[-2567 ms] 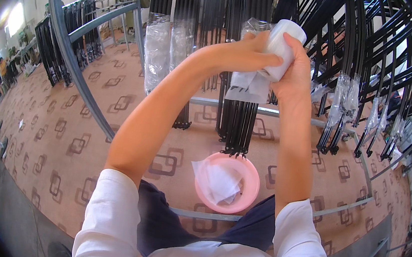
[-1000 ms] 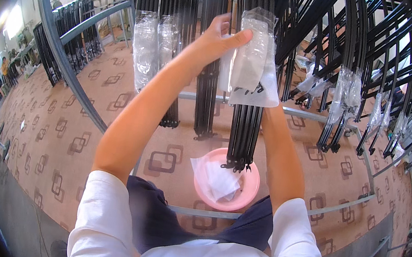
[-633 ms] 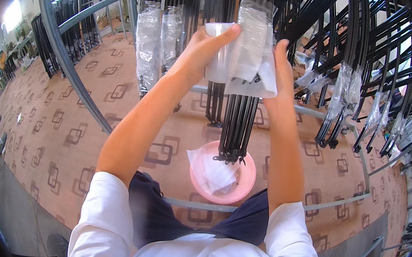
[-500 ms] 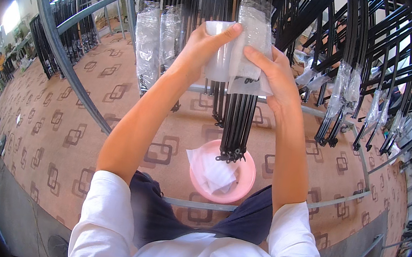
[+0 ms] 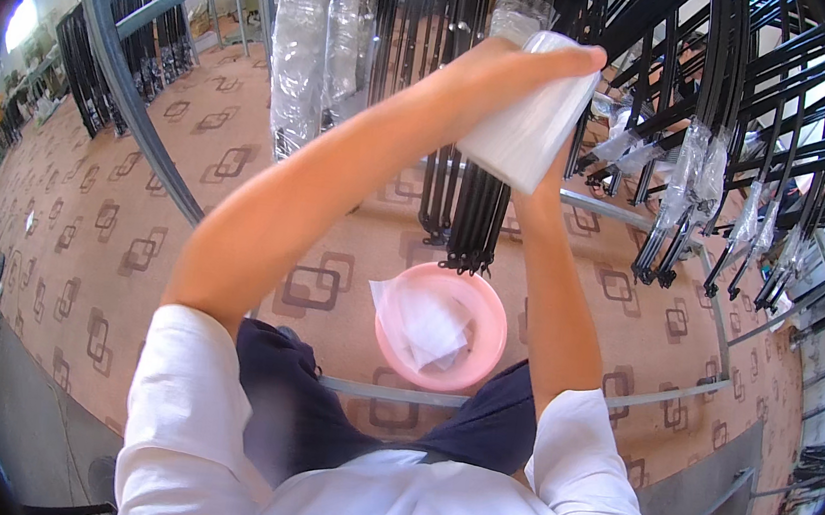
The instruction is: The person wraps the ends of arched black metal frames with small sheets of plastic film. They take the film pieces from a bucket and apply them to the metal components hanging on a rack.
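Left hand (image 5: pixel 497 70) gripping top of clear plastic sleeve (image 5: pixel 531 119), glossy, whitish, hanging tilted before black rods (image 5: pixel 472 214). Right hand mostly hiding behind sleeve; grip cannot be told. Pink bowl (image 5: pixel 483 350) sitting below on floor.

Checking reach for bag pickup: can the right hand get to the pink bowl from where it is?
Probably yes. The right hand is up behind the clear bag; the pink bowl sits open below it, though the black hanging rods dangle just above its rim.

The right hand (image 5: pixel 542 176) is mostly hidden behind the white bag (image 5: pixel 534 109). The rods' (image 5: pixel 472 214) upper parts vanish behind bag and forearm. The basin's (image 5: pixel 487 316) contents are unclear.
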The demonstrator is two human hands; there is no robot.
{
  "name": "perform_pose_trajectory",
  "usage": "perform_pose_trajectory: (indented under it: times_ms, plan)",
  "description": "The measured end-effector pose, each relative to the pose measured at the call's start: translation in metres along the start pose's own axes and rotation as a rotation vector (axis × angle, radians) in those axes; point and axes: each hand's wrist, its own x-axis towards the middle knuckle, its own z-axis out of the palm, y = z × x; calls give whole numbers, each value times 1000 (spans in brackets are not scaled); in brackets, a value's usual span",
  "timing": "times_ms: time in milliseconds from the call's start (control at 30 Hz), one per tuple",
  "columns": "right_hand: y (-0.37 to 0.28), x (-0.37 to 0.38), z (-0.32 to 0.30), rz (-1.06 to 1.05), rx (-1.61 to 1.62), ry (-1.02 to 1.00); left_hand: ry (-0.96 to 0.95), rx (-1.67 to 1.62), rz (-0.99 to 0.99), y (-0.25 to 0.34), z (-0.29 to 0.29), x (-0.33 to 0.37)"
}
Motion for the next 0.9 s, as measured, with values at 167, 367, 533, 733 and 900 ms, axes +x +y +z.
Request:
perform_pose_trajectory:
  times_ms: [167,367,533,733,900]
  plan:
    - [-25,-15,-19,291,237,-133,-36,161,44,-11,4,14]
    - [-51,-20,-10,313,-101,-201,75,214,186,-24,-1,6]
    - [-61,-17,-13,444,42,-98,367,335,439,-70,-34,3]
    - [-63,-17,-33,500,202,-131,177,-137,-76,-65,-30,-13]
    - [-62,-28,-41,522,262,-136,-86,-489,-92,-66,-28,-13]
